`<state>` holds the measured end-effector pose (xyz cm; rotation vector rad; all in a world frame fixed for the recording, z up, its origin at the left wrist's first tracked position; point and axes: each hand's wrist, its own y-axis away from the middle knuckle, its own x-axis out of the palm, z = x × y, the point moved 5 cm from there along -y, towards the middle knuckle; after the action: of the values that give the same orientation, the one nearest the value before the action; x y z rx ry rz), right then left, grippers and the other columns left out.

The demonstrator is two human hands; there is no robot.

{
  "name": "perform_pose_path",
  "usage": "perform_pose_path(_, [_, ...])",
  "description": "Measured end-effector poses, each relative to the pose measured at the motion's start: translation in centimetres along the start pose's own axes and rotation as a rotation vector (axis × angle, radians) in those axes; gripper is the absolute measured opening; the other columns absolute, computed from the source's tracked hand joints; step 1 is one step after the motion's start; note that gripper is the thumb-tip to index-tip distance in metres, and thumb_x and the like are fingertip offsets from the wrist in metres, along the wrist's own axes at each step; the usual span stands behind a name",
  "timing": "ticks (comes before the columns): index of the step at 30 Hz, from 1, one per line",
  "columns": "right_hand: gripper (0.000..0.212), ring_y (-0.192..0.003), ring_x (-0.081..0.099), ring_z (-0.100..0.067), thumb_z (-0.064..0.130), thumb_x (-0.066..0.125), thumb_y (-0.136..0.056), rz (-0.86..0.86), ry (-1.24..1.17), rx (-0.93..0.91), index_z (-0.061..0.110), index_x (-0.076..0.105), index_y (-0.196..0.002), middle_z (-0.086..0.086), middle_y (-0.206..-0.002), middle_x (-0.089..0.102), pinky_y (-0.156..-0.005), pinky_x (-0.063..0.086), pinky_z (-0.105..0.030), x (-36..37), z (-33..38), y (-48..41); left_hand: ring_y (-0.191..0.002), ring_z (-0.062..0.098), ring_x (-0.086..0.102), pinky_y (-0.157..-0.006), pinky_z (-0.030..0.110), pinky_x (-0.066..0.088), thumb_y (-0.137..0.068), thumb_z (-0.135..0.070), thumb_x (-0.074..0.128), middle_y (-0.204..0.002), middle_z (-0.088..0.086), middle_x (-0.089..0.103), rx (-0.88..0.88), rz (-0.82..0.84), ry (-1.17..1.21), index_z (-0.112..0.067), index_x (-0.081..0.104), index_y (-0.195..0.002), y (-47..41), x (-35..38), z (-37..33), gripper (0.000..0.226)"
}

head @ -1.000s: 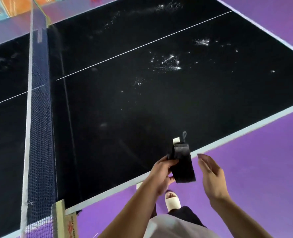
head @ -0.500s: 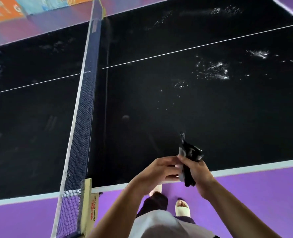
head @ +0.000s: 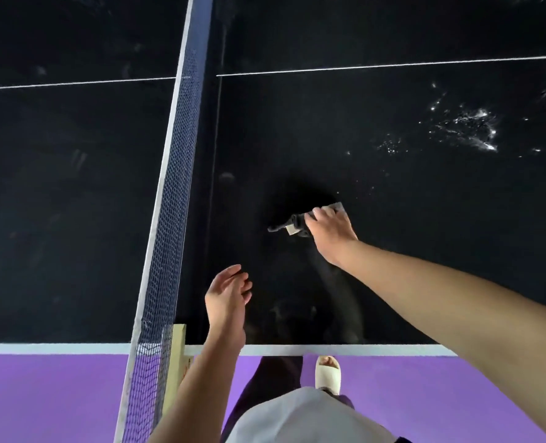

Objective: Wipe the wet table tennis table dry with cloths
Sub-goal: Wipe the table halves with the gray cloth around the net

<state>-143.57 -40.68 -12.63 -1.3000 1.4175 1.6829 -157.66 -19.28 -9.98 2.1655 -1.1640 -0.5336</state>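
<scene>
Two bare arms reach out from the bottom. Lowest down is a white shirt [head: 297,417], and a pale shoe [head: 328,375] stands on the purple floor [head: 41,398], a little to the right of the net [head: 169,203]. Next comes the white edge of the black table [head: 73,219], where a yellowish post [head: 179,346] holds the net's near end.

Just right of the net, the left hand [head: 228,295] hangs over the table. Its fingers are loose and a bit bent, and it holds nothing.

Farther in and farther right of the net, the right hand [head: 327,231] has its fingers curled over a dark cloth [head: 297,222] and holds it down on the table. A small pale tag and a thin end of the cloth stick out toward the net.

Well to the right of the net and farther off, shiny water drops [head: 466,126] lie on the table, apart from the cloth. Past them, a thin white line [head: 393,66] runs across the table and meets the net.
</scene>
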Motion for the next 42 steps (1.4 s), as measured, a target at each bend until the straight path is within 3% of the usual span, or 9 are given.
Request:
perform_pose_path(8, [0.058, -0.123, 0.042, -0.029, 0.009, 0.048, -0.093, 0.318, 0.175, -0.174, 0.021, 0.035, -0.148, -0.001, -0.136, 0.045, -0.097, 0.040, -0.034, 4.6, -2.4, 14.9, -0.097, 0.015, 0.072, -0.087, 0.029, 0.057, -0.097, -0.003, 0.056, -0.107, 0.006, 0.073, -0.009, 0.106, -0.005, -0.020, 0.070, -0.107, -3.2, 6.1, -2.1, 0.024])
perform_pose_path(16, [0.038, -0.087, 0.060, -0.025, -0.003, 0.042, -0.086, 0.902, -0.135, 0.237, 0.019, 0.066, -0.103, -0.002, -0.094, 0.063, -0.070, 0.043, -0.031, 9.3, -7.4, 29.8, -0.097, 0.013, 0.072, -0.087, 0.028, 0.058, -0.097, -0.006, 0.058, -0.105, 0.000, 0.073, 0.061, 0.329, -0.143, -0.018, 0.070, -0.113, -3.6, 16.7, -2.6, 0.023])
perform_pose_path(21, [0.034, -0.089, 0.060, -0.022, 0.008, 0.041, -0.090, 0.405, -0.476, 0.683, 0.038, 0.057, -0.094, 0.010, -0.097, 0.059, -0.066, 0.044, -0.029, 5.1, -14.4, 29.3, -0.097, 0.011, 0.071, -0.087, 0.027, 0.058, -0.096, -0.007, 0.056, -0.105, -0.001, 0.073, 0.127, 0.362, -0.239, -0.022, 0.071, -0.106, -3.0, 20.0, -2.1, 0.023])
perform_pose_path(24, [0.043, -0.102, 0.060, -0.024, -0.001, 0.049, -0.083, -0.116, -0.518, 0.713, 0.027, 0.069, -0.109, 0.009, -0.110, 0.064, -0.076, 0.046, -0.031, 1.4, -18.9, 25.8, -0.096, 0.011, 0.071, -0.086, 0.026, 0.057, -0.095, -0.006, 0.054, -0.104, -0.001, 0.073, 0.146, 0.392, -0.307, -0.020, 0.071, -0.107, -1.2, 21.2, -0.7, 0.025])
perform_pose_path(27, [0.044, -0.117, 0.052, -0.026, -0.002, 0.050, -0.085, -0.246, -0.509, 0.692, 0.019, 0.067, -0.121, 0.004, -0.125, 0.062, -0.094, 0.043, -0.036, 0.7, -22.3, 21.3, -0.093, 0.010, 0.071, -0.084, 0.026, 0.057, -0.094, -0.005, 0.053, -0.100, -0.002, 0.074, 0.189, 0.466, -0.406, -0.020, 0.072, -0.104, 1.2, 21.6, 0.8, 0.026])
perform_pose_path(31, [0.046, -0.115, 0.055, -0.029, 0.005, 0.047, -0.090, 0.147, -0.502, 0.672, 0.025, 0.061, -0.129, -0.001, -0.125, 0.056, -0.093, 0.050, -0.039, 4.9, -22.1, 18.7, -0.091, 0.009, 0.071, -0.083, 0.027, 0.057, -0.094, -0.004, 0.053, -0.096, -0.004, 0.074, 0.255, 0.402, -0.481, -0.019, 0.073, -0.101, 2.6, 19.7, 0.9, 0.026])
perform_pose_path(35, [0.043, -0.109, 0.057, -0.024, 0.002, 0.044, -0.086, 0.421, -0.282, 0.329, 0.025, 0.065, -0.115, 0.006, -0.111, 0.060, -0.085, 0.051, -0.034, 5.9, -18.5, 21.2, -0.094, 0.009, 0.071, -0.086, 0.027, 0.057, -0.096, -0.007, 0.052, -0.097, -0.006, 0.074, 0.292, 0.294, -0.551, -0.020, 0.073, -0.103, 1.7, 18.6, -0.7, 0.026])
perform_pose_path(39, [0.023, -0.059, 0.048, -0.019, -0.003, 0.046, -0.083, 0.944, -0.313, 0.068, 0.016, 0.050, -0.071, 0.004, -0.064, 0.048, -0.050, 0.035, -0.028, 6.2, -17.5, 24.8, -0.096, 0.009, 0.070, -0.088, 0.031, 0.057, -0.095, -0.011, 0.053, -0.099, -0.005, 0.073, 0.280, 0.281, -0.583, -0.027, 0.073, -0.100, 0.3, 19.9, -2.5, 0.026])
perform_pose_path(42, [0.022, -0.056, 0.041, -0.012, 0.007, 0.060, -0.081, 0.967, -0.444, 0.087, 0.018, 0.049, -0.066, 0.007, -0.059, 0.043, -0.051, 0.032, -0.027, 5.1, -20.2, 23.2, -0.101, 0.011, 0.068, -0.082, 0.025, 0.054, -0.096, -0.012, 0.057, -0.103, -0.006, 0.072, 0.327, 0.328, -0.691, -0.028, 0.073, -0.103, -1.2, 20.9, -4.3, 0.024])
